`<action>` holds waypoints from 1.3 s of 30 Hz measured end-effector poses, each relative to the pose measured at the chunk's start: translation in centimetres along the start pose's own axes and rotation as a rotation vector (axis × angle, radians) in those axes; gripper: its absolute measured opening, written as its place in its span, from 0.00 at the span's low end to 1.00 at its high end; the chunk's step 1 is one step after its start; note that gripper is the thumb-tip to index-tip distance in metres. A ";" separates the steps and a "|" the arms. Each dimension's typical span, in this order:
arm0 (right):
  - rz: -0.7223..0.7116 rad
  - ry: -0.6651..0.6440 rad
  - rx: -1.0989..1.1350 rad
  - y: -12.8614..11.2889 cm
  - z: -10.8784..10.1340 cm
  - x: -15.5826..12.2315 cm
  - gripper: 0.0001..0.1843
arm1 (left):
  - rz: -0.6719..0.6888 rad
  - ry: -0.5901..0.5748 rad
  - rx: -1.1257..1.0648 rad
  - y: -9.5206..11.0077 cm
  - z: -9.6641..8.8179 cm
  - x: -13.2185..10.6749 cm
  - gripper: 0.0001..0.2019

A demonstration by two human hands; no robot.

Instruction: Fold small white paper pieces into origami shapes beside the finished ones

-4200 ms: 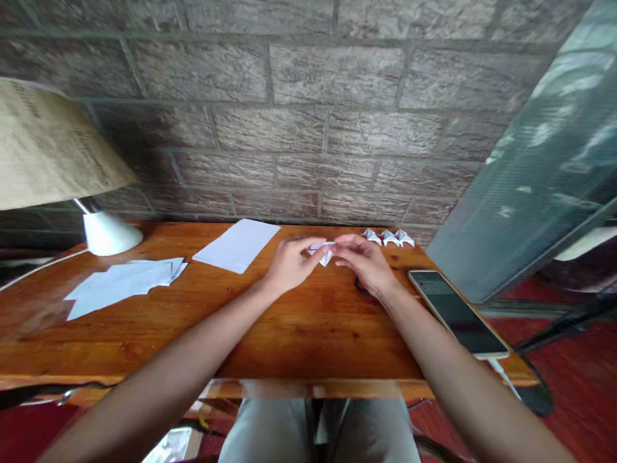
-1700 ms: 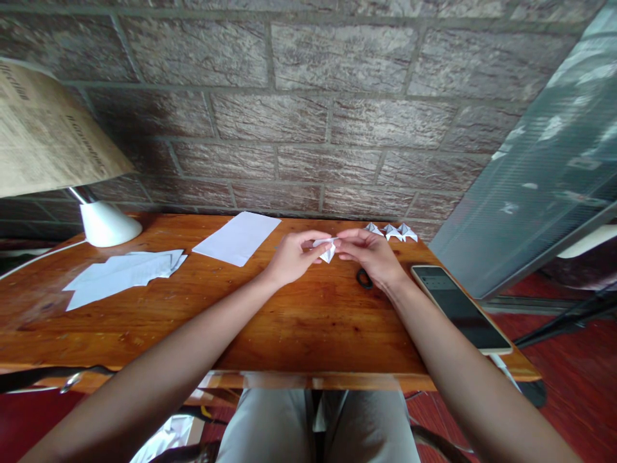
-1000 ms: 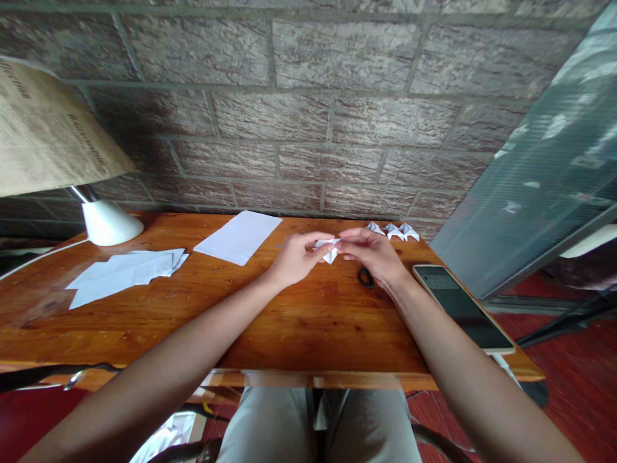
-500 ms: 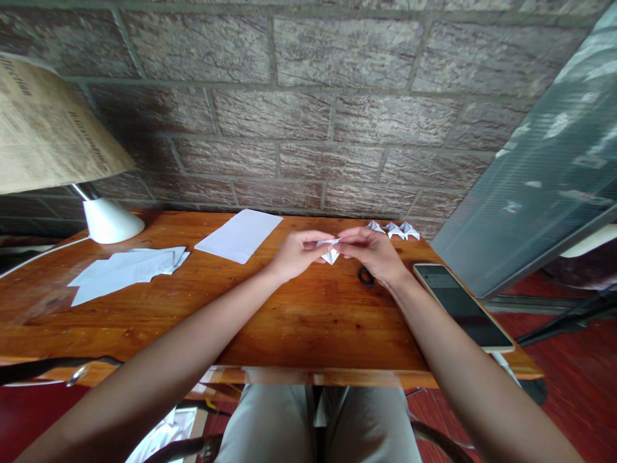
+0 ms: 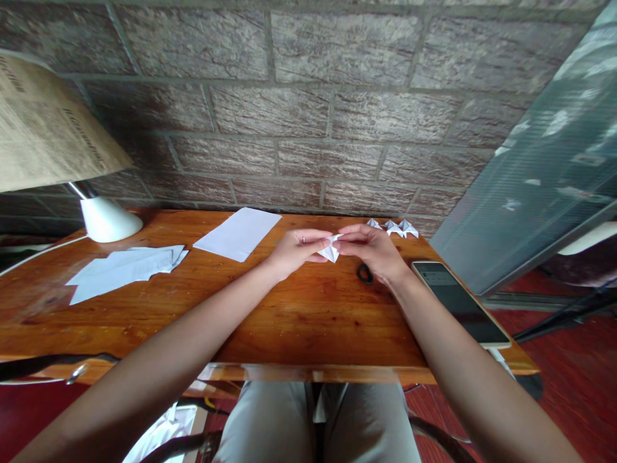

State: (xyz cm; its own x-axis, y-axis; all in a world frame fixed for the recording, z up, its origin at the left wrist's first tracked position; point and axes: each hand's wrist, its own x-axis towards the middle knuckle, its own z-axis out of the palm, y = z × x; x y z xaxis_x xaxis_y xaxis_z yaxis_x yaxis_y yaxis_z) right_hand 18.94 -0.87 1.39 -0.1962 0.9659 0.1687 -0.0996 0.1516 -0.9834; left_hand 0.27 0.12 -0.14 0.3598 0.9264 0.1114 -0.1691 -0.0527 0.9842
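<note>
The head camera faces a wall [image 5: 303, 112], looking forward and down at nearby hands [image 5: 293, 253].

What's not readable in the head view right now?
All head view:
Folded piece: both sides and its back, hidden by the left hand and right hand.
Shade: cut off by the left edge, so its full shape and print are missing.
Phone: anything on the screen is too small to read.
Box: cut off by the bottom edge; contents too unclear to name.
</note>
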 end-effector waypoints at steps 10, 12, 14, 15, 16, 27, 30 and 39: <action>0.003 0.041 -0.010 0.4 0.0 0.1 0.22 | 0.018 0.012 0.000 -0.3 0.2 0.0 0.22; 0.009 0.035 -0.006 0.5 -0.1 0.1 0.23 | 0.020 0.016 0.001 -0.4 0.2 0.1 0.22; 0.016 0.034 -0.006 0.6 -0.1 0.1 0.23 | 0.016 0.019 0.003 -0.6 0.2 0.2 0.22; 0.019 0.037 -0.008 0.6 0.0 0.1 0.23 | 0.014 0.021 0.005 -0.7 0.2 0.3 0.22; 0.021 0.041 -0.013 0.7 0.0 0.1 0.24 | 0.012 0.023 0.007 -0.8 0.2 0.3 0.22; -0.003 0.048 0.014 0.8 0.2 0.1 0.23 | -0.031 0.050 -0.022 -0.4 -0.2 0.3 0.21; 0.003 0.038 0.007 0.8 0.1 0.1 0.23 | -0.029 0.053 -0.024 -0.4 -0.2 0.3 0.21; -0.054 0.112 -0.097 1.3 0.4 0.3 0.23 | -0.025 0.048 -0.036 -0.6 -0.1 0.2 0.20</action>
State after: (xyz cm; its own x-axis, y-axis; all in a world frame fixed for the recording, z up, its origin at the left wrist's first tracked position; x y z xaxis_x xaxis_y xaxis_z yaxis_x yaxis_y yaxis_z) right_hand 18.37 -0.45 0.16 -0.0824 0.9725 0.2179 -0.0113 0.2178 -0.9759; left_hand 0.33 0.41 -0.70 0.3203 0.9440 0.0789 -0.1938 -0.0162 0.9809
